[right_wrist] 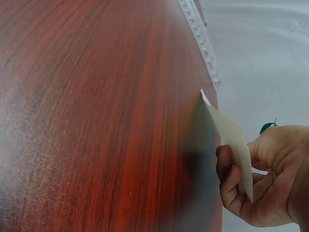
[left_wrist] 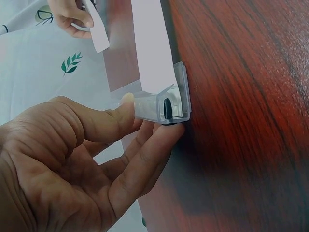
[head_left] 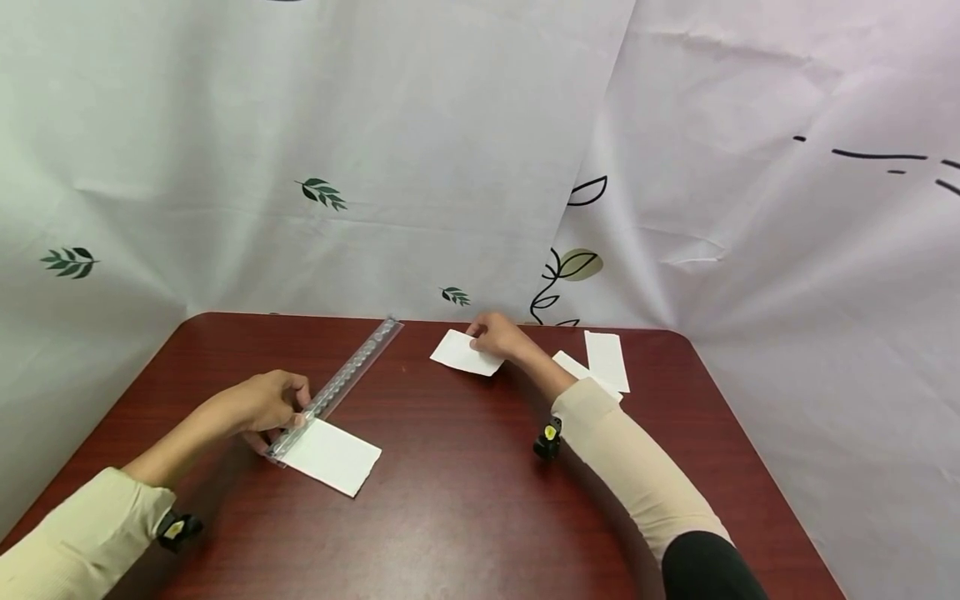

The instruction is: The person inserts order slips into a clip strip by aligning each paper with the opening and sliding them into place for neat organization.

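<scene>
At the left of the table, my left hand (head_left: 262,404) pinches the near end of a long clear plastic strip (head_left: 352,371), a folded channel. The thumb lies on one side and the fingers on the other, as the left wrist view shows. A white card (head_left: 330,457) has its edge at this strip end and extends to the right. A small black oval piece (left_wrist: 168,110) shows at the strip's end. Near the back edge, my right hand (head_left: 498,335) pinches another white card (head_left: 461,354) between thumb and fingers; in the right wrist view this card stands tilted.
Two more white cards lie at the back right, one upright in view (head_left: 607,362) and one partly behind the right forearm (head_left: 581,371). White printed cloth (head_left: 450,167) hangs behind the dark red table (head_left: 450,500). The strip's far end reaches the table's back edge.
</scene>
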### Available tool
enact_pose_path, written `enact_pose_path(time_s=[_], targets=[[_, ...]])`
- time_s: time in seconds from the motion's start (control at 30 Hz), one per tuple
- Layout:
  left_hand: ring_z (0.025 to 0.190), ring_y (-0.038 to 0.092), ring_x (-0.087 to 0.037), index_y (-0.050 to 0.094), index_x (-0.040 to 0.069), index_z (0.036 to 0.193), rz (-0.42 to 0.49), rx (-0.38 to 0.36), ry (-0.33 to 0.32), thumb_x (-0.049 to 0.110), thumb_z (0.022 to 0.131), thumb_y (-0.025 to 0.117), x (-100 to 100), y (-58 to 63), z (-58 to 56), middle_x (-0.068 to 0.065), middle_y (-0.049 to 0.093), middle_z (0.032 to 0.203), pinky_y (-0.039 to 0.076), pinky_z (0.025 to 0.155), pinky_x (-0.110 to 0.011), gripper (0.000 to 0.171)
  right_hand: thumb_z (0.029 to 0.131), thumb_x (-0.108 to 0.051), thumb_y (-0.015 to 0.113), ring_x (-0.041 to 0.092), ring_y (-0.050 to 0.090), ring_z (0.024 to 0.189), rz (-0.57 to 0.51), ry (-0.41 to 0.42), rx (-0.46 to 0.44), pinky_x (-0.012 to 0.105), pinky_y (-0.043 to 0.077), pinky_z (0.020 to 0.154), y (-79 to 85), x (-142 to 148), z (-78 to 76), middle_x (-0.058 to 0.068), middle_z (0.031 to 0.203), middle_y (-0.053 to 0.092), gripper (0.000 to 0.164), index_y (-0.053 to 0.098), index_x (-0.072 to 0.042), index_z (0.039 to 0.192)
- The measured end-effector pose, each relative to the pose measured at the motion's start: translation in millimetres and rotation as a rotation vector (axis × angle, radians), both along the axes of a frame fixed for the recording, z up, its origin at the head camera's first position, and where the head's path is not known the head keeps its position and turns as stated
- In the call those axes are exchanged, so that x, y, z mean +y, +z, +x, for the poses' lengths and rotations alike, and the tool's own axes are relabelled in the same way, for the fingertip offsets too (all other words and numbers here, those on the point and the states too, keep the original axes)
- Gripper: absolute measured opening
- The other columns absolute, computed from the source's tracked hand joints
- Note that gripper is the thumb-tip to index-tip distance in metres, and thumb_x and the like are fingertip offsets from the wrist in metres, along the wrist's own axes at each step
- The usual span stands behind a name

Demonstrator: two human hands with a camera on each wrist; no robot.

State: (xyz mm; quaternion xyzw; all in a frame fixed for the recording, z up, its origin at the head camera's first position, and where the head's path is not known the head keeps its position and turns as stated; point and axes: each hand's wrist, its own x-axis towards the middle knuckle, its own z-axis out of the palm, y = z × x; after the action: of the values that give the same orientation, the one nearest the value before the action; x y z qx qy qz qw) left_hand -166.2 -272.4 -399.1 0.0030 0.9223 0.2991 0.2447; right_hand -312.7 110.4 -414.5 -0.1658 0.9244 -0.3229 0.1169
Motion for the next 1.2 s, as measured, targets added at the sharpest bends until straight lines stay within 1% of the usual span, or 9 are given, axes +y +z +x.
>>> enact_pose_path(time_s=[0.2, 0.37, 0.5, 0.6, 0.73, 0.9, 1.0, 1.1, 1.2], targets=[[0.077, 0.067, -0.027, 0.064, 0.006, 0.112, 0.001, 0.001, 0.003, 0.003, 0.108, 0.070, 0, 1.1, 0.1, -0.016, 0.065, 0.102, 0.064, 0.057, -0.039, 0.008, 0.103, -0.005, 0.072, 0.024, 0.065, 0.105, -0.014, -0.001, -0.003, 0.030, 0.054, 0.089, -4.0, -5, -3.8, 0.020, 0.129, 0.077, 0.023, 0.079, 0.003, 0.123], [0.076, 0.067, -0.027, 0.064, 0.006, 0.112, 0.003, 0.001, 0.013, 0.002, 0.107, 0.071, 1, 1.9, 0.7, -0.016, 0.065, 0.102, 0.063, 0.057, -0.039, 0.010, 0.104, -0.007, 0.070, 0.023, 0.065, 0.106, -0.007, -0.007, 0.011, 0.031, 0.054, 0.093, -6.2, -12, -5.8, 0.018, 0.128, 0.077, 0.023, 0.079, 0.001, 0.124], [0.077, 0.067, -0.028, 0.064, 0.006, 0.112, 0.005, 0.004, 0.008, 0.002, 0.107, 0.071, 1, 1.5, 0.7, -0.016, 0.066, 0.104, 0.064, 0.057, -0.040, 0.009, 0.105, -0.007, 0.070, 0.024, 0.065, 0.108, -0.028, -0.005, 0.020, 0.032, 0.053, 0.096, -5.7, -18, -6.8, 0.019, 0.129, 0.077, 0.023, 0.079, 0.001, 0.124], [0.077, 0.067, -0.028, 0.064, 0.006, 0.112, -0.002, 0.003, 0.002, 0.002, 0.108, 0.071, 2, 1.6, 0.5, -0.017, 0.066, 0.104, 0.064, 0.057, -0.040, 0.009, 0.105, -0.006, 0.070, 0.024, 0.065, 0.107, -0.070, 0.003, 0.008, 0.030, 0.053, 0.093, -6.0, -22, -7.3, 0.020, 0.130, 0.077, 0.023, 0.079, 0.003, 0.125], [0.077, 0.068, -0.028, 0.063, 0.006, 0.112, -0.009, -0.001, 0.007, 0.002, 0.107, 0.071, 2, 2.2, 0.5, -0.018, 0.066, 0.104, 0.064, 0.057, -0.040, 0.010, 0.105, -0.005, 0.071, 0.021, 0.064, 0.103, -0.129, 0.005, -0.019, 0.025, 0.051, 0.086, -6.5, -27, -7.8, 0.022, 0.130, 0.077, 0.023, 0.079, 0.004, 0.125], [0.077, 0.068, -0.028, 0.064, 0.006, 0.111, -0.019, 0.004, 0.006, 0.002, 0.106, 0.074, 4, 2.9, 0.2, -0.017, 0.066, 0.102, 0.063, 0.056, -0.040, 0.012, 0.106, -0.004, 0.071, 0.020, 0.063, 0.098, -0.165, -0.009, -0.046, 0.023, 0.050, 0.080, -4.9, -34, -9.0, 0.024, 0.130, 0.076, 0.022, 0.078, 0.004, 0.125], [0.077, 0.069, -0.028, 0.064, 0.006, 0.111, -0.027, 0.005, 0.004, 0.003, 0.106, 0.074, 5, 3.1, -0.5, -0.016, 0.066, 0.101, 0.063, 0.056, -0.039, 0.012, 0.107, -0.005, 0.071, 0.021, 0.065, 0.101, -0.165, -0.023, -0.065, 0.026, 0.052, 0.083, -3.4, -39, -11.2, 0.024, 0.131, 0.076, 0.023, 0.078, 0.003, 0.127], [0.077, 0.069, -0.029, 0.064, 0.006, 0.111, -0.027, 0.001, 0.002, 0.003, 0.106, 0.074, 4, 2.7, -1.3, -0.016, 0.067, 0.101, 0.063, 0.057, -0.039, 0.012, 0.106, -0.006, 0.072, 0.024, 0.068, 0.106, -0.158, -0.017, -0.074, 0.030, 0.056, 0.088, -3.5, -43, -14.5, 0.023, 0.132, 0.076, 0.024, 0.078, 0.002, 0.128], [0.077, 0.069, -0.029, 0.063, 0.006, 0.112, -0.016, -0.008, 0.004, 0.003, 0.106, 0.074, 3, 2.2, -1.4, -0.016, 0.067, 0.102, 0.064, 0.057, -0.040, 0.012, 0.105, -0.006, 0.074, 0.024, 0.068, 0.105, -0.163, -0.004, -0.078, 0.032, 0.058, 0.090, -5.4, -47, -17.9, 0.020, 0.126, 0.077, 0.022, 0.079, 0.003, 0.124]])
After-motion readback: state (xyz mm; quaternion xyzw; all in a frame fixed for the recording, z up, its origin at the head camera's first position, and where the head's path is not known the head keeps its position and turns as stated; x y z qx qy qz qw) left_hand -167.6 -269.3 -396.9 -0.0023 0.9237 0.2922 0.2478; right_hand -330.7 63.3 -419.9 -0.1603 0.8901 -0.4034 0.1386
